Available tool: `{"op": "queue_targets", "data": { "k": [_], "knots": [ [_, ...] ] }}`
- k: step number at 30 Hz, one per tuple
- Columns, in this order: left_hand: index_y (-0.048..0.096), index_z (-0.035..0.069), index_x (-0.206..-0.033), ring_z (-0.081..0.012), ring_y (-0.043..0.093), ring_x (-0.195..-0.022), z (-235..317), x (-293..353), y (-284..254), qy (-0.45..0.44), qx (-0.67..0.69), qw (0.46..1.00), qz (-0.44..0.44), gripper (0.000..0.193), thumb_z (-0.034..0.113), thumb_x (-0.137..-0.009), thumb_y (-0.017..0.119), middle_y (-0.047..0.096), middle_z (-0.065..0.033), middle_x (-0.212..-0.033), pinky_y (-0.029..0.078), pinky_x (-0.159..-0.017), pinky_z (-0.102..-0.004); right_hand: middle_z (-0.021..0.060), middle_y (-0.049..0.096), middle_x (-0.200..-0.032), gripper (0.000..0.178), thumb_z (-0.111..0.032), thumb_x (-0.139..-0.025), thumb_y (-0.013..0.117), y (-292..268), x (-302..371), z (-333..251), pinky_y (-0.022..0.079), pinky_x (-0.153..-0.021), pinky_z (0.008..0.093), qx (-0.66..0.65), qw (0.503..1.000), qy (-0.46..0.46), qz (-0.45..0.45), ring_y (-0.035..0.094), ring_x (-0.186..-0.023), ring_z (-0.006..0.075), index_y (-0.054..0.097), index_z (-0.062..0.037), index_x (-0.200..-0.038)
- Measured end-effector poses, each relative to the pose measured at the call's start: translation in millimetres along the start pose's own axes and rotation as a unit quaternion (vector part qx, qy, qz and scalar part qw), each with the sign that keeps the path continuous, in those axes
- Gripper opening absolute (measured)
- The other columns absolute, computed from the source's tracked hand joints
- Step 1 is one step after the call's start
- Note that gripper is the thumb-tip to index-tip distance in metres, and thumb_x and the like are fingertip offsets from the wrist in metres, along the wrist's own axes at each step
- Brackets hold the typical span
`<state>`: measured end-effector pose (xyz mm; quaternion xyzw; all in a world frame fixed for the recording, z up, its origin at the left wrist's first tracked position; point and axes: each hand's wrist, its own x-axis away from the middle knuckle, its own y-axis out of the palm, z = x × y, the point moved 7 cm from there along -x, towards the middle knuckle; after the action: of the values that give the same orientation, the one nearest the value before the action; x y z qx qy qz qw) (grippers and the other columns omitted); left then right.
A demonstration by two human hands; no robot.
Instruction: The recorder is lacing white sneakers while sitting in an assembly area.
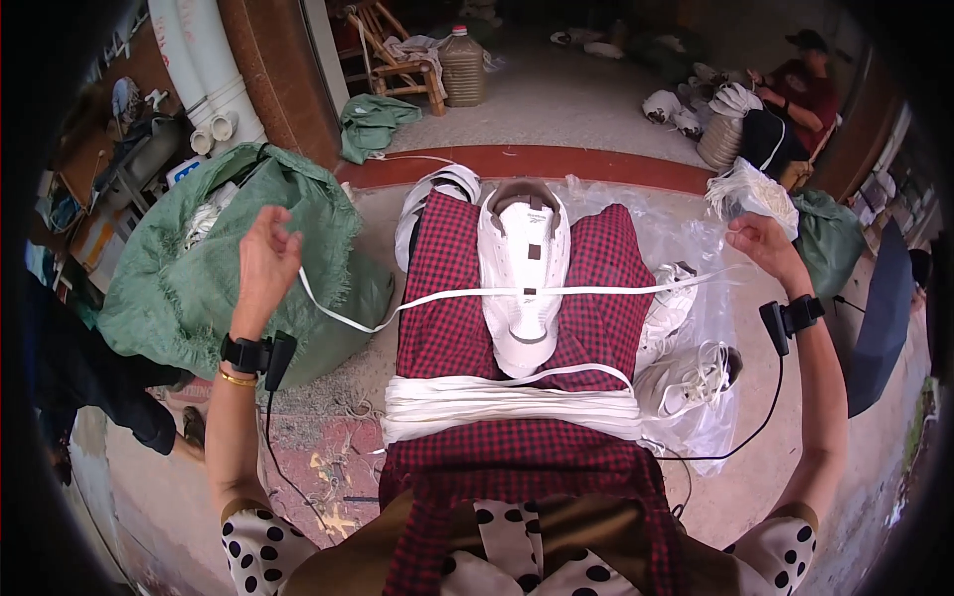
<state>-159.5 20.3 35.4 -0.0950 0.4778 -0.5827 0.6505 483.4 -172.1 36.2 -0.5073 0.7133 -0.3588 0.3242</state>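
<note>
A white sneaker [522,328] rests on my lap over a red-and-black checked apron [437,258], its toe toward me. One white shoelace [437,297] runs crosswise over the shoe, through its lower front, with a long length to either side. Raised at the left, my left hand [268,256] has its fingers curled closed on one end of the lace. On the far right my right hand [763,246] pinches near the other end, which is blurred below the fingertips. A thick bundle of white laces [507,409] lies across my thighs, nearer than the shoe.
Big green sacks stand left [328,318] and right [830,238]. More white sneakers [686,382] lie on clear plastic sheeting [720,397] beside my right leg. A seated person [803,99] works at the far right. Behind are a bamboo chair [402,70] and a plastic jug [463,74].
</note>
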Motion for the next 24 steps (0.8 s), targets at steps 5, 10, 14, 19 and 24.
{"op": "queue_targets", "data": {
  "k": [5,10,14,19,24],
  "knots": [
    [0.055,0.000,-0.098,-0.0245,0.062,-0.078,130.7,56.6,105.5,0.179,0.139,0.961,-0.156,0.022,-0.006,-0.078,0.063,0.059,-0.0130,-0.088,0.052,-0.071,-0.0355,0.0134,0.063,-0.087,0.018,-0.003,-0.082,0.063,48.7,16.8,-128.3,0.052,-0.076,0.0348,-0.001,0.960,-0.235,0.151,0.065,-0.081,0.0232,0.058,0.0029,-0.099],
    [0.052,0.000,-0.100,-0.0356,0.062,-0.083,164.2,76.3,150.9,0.235,0.119,0.937,-0.230,0.029,-0.008,-0.073,0.060,0.058,-0.0167,-0.094,0.051,-0.073,-0.0426,0.0215,0.052,-0.101,0.028,0.004,-0.076,0.055,172.3,44.4,-204.5,0.048,-0.077,0.0481,0.039,0.933,-0.352,-0.068,0.059,-0.089,0.0403,0.045,0.0007,-0.102],
    [0.056,0.005,-0.104,-0.0365,0.063,-0.078,161.0,79.2,154.9,0.274,0.045,0.927,-0.252,0.024,0.004,-0.081,0.063,0.058,-0.0144,-0.089,0.051,-0.070,-0.0450,0.0220,0.055,-0.093,0.026,0.004,-0.079,0.056,189.8,38.2,-202.1,0.051,-0.058,0.0480,0.069,0.926,-0.372,-0.003,0.063,-0.072,0.0400,0.045,0.0004,-0.102],
    [0.060,0.008,-0.103,-0.0362,0.063,-0.065,142.4,88.8,133.2,0.372,-0.063,0.902,-0.212,0.012,0.014,-0.093,0.059,0.060,-0.0138,-0.081,0.052,-0.057,-0.0456,0.0178,0.058,-0.081,0.019,-0.002,-0.083,0.059,182.4,52.5,-188.2,0.049,-0.048,0.0471,0.128,0.905,-0.406,-0.006,0.063,-0.060,0.0379,0.048,-0.0002,-0.098],
    [0.060,0.008,-0.102,-0.0340,0.063,-0.069,91.9,77.9,89.5,0.336,-0.085,0.928,-0.137,0.010,0.010,-0.092,0.059,0.058,-0.0127,-0.080,0.051,-0.059,-0.0437,0.0139,0.058,-0.077,0.010,-0.007,-0.087,0.056,157.9,60.9,-149.9,0.050,-0.052,0.0449,0.184,0.898,-0.400,-0.006,0.064,-0.064,0.0351,0.051,-0.0034,-0.095]
  ]
}}
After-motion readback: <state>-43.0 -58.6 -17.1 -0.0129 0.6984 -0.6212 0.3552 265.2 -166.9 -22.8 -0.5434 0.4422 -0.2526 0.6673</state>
